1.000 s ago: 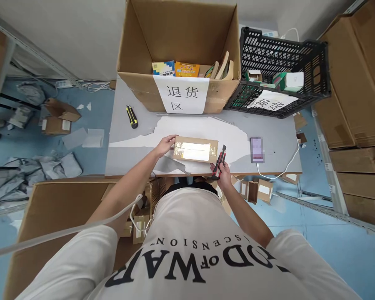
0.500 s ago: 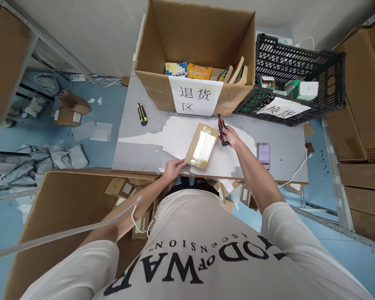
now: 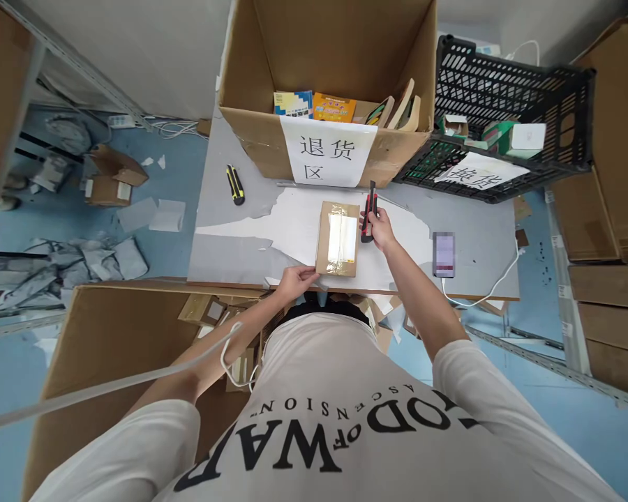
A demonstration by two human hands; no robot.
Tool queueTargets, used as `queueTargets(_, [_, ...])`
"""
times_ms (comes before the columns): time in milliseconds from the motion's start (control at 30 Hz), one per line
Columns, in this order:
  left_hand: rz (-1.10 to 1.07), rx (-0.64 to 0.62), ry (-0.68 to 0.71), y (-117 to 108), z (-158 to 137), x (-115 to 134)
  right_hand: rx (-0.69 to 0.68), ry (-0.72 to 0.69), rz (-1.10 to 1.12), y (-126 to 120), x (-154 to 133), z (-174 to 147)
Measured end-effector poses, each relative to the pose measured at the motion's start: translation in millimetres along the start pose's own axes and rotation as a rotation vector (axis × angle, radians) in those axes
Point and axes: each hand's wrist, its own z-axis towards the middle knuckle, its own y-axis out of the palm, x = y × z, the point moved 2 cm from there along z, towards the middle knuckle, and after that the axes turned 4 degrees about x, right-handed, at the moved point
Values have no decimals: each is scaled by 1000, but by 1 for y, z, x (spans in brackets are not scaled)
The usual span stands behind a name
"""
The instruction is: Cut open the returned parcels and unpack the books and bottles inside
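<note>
A small brown cardboard box [image 3: 323,240] with a white label and shiny tape lies on the white worn patch of the table. My left hand [image 3: 297,282] pinches its lower left corner at the table's front edge. In my right hand [image 3: 381,229] is a red and black utility knife [image 3: 367,224], held upright just right of the box, its tip pointing to the back. Whether the right fingers touch the box's side is hard to see. A yellow and black utility knife [image 3: 235,185] rests on the table to the left.
Behind the box stands a large open carton [image 3: 262,150] with books and a paper sign. A black plastic crate [image 3: 580,139] with small boxes is at back right. A phone [image 3: 444,254] on a white cable lies right. Below left is a big carton [image 3: 88,348] holding parcels.
The small box has turned from tilted to nearly straight. My right hand and the knife have shifted slightly along with it; my left hand stays at its lower left corner.
</note>
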Motion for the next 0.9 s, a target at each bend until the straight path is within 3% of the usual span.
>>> queueTargets(133, [150,-81,53,-9,11,13,74,-77,78,-35,13,-48])
queueTargets(233, [351,-29,109,-23,39,34,114,-50,116,-59,30,-98])
queueTargets(300, [405,39,160,-29,69,52,98,58,167,-64,47,-130])
queueTargets(433, [298,-16,261,-23,136,85,120,220,347,-50,78,-173])
queueTargets(533, [271,-104,307,-7,172,95,93,276,391,-33,93,-184])
queueTargets(633, [195,-160,266,6,187,91,101,245,370,-22,101,-184])
queueTargets(767, [106,-145,218,10,189,85,154,184,353,-18,104,-177])
queueTargets(900, [63,-83,206,1,179,89,169,183,371,-27,93,-168])
